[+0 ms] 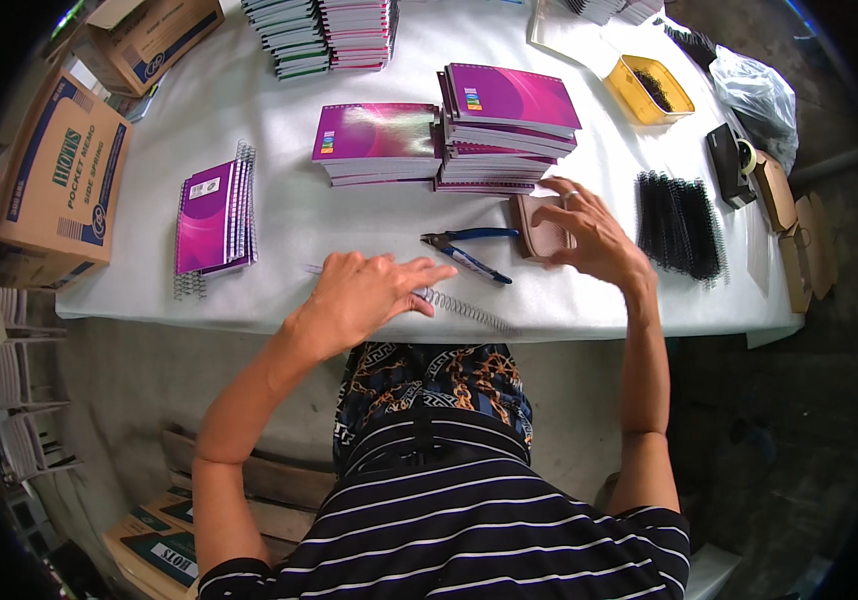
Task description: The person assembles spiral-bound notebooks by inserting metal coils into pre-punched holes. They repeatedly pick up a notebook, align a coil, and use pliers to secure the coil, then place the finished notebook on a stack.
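Observation:
My left hand (359, 295) is closed low over the near edge of the table, its fingers pressed around a thin metal spiral coil (469, 311). The coil's loose end sticks out to the right; what else lies under the palm is hidden. My right hand (597, 238) curls over a small brown block (539, 228), fingers across its top and right side. Between the hands lie pliers with blue handles (481, 236), their jaws pointing left. Beyond them, purple notebooks stand in a taller stack (509, 100) and a lower stack (377, 135).
Coil-bound purple notebooks (211, 220) lie at left, beside a cardboard box (64, 180). Black coils (681, 228) are heaped at right, with a yellow tray (684, 103) behind. More notebooks (357, 35) are stacked at the back. A black box (729, 165) stands near the right edge.

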### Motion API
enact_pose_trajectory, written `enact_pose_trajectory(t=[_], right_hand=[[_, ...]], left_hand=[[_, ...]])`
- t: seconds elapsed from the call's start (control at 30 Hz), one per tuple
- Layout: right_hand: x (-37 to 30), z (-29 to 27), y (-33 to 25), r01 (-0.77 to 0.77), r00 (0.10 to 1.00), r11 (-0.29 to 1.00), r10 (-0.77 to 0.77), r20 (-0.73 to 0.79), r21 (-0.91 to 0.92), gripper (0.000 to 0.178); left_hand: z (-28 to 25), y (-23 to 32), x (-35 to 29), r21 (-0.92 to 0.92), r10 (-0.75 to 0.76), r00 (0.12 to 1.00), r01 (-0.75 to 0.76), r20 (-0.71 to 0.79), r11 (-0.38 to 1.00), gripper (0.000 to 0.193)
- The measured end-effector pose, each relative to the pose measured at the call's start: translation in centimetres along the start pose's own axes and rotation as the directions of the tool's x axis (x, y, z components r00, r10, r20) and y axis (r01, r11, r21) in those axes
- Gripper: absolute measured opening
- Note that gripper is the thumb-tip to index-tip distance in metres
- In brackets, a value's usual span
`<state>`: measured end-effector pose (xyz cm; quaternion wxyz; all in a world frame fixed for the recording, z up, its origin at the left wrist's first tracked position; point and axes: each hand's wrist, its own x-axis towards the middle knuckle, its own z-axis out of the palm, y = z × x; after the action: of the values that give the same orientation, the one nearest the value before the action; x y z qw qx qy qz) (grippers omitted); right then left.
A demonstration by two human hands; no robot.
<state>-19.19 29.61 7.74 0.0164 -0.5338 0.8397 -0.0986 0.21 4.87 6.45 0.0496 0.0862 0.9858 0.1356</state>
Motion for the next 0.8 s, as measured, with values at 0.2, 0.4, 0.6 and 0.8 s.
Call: enact_pose_trajectory(t=[0.2, 0.4, 0.6, 0.8], right_hand=[[-0.1, -0.9, 2.5, -0.262, 0.954, 0.901, 0.187, 0.234, 0.346, 0.061], [5.3, 2.1, -3.0, -0.042, 0.885, 0.742, -0.282, 0.369, 0.669, 0.060], [6.9, 1.1, -2.7, 0.065, 0.886, 0.684, -0.374, 0.274, 0.726, 0.066], [7.0, 1.9, -1.6, -0.059, 0.909, 0.388, -0.360, 0.210, 0.920, 0.064]], left_hand=[[0.4, -0.4, -0.8, 0.073, 0.053, 0.959, -0.034, -0.277, 0.997, 0.076], [0.9, -2.6, -0.7, 0.083, 0.027, 0.960, -0.004, -0.280, 0.997, 0.081], [-1.2, -2.5, 0.6, -0.043, -0.144, 0.990, 0.143, -0.015, 0.989, 0.083], [-1.0, -3.9, 1.3, -0.043, -0.146, 0.987, 0.144, -0.065, 0.989, 0.089]])
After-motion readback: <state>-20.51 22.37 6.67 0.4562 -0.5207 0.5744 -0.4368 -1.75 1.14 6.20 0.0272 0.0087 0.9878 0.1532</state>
